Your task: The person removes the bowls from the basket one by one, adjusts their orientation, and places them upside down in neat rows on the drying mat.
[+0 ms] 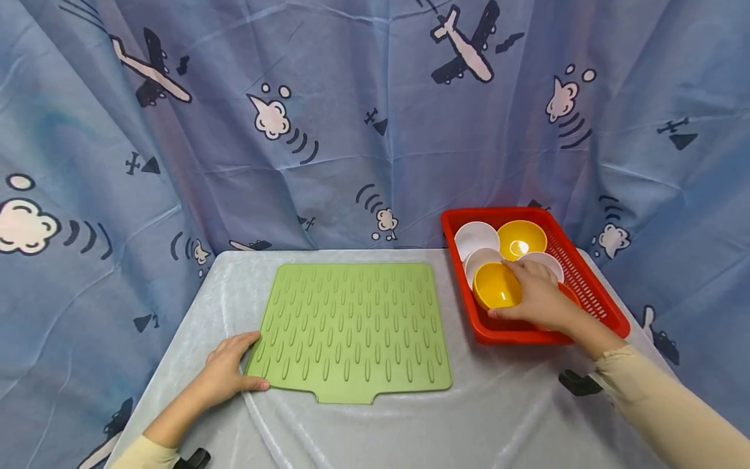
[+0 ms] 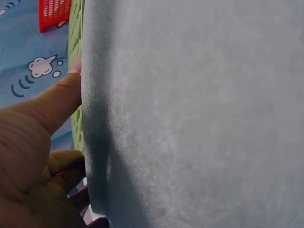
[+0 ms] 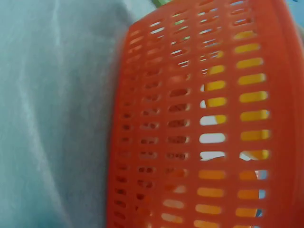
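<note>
In the head view my right hand [image 1: 540,296] reaches into a red plastic basket [image 1: 504,337] and grips a yellow bowl [image 1: 493,286] by its rim, thumb at the near side. The bowl is tilted. Around it in the basket sit another yellow bowl [image 1: 521,238], several white bowls [image 1: 476,238] and a red one [image 1: 569,294] partly hidden by the hand. My left hand [image 1: 225,371] rests at the left edge of a green ribbed mat [image 1: 351,326], thumb and fingers spread. The right wrist view shows mostly the basket's slotted wall [image 3: 190,118], with the right hand out of sight.
A pale cloth-covered table [image 1: 469,417] carries the mat in the middle and the basket at the right. Behind it hangs a blue curtain [image 1: 351,130] printed with planes and clouds. Dark objects [image 1: 579,383] show beside both sleeves.
</note>
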The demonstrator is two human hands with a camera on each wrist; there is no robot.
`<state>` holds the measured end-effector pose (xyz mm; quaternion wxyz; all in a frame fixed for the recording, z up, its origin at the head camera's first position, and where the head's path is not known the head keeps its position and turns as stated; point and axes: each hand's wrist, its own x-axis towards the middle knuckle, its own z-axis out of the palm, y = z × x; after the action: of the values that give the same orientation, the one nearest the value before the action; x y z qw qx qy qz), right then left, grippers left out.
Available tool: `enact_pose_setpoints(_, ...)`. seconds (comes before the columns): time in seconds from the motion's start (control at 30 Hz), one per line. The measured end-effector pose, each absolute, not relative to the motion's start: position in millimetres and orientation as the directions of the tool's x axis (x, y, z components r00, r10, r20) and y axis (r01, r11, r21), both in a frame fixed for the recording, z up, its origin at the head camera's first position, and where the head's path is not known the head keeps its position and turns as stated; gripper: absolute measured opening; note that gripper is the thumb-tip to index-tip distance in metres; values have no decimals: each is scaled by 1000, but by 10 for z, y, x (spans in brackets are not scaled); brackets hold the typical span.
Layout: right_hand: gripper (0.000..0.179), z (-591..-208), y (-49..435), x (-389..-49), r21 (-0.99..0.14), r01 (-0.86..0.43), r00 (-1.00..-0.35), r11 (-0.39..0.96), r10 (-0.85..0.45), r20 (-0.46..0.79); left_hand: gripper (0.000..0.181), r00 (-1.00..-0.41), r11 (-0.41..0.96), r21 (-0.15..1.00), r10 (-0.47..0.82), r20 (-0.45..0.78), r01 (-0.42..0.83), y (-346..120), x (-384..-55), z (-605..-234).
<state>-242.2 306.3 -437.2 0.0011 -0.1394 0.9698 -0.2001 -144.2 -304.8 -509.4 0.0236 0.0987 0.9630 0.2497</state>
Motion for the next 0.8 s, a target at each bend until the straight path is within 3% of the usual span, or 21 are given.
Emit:
enact_pose_setpoints(0.43, 115, -4207, 3059, -2111, -473, -248, -958, 846, -140, 252, 106, -978, 859, 476, 207, 10, 186, -3021, -1460, -5094)
enact_pose_setpoints(0.8, 114, -4086, 2664, -1777, -433, -337, -931, 836, -225, 288, 103, -979, 863, 467, 202, 36, 195, -3023, -1426, -5078)
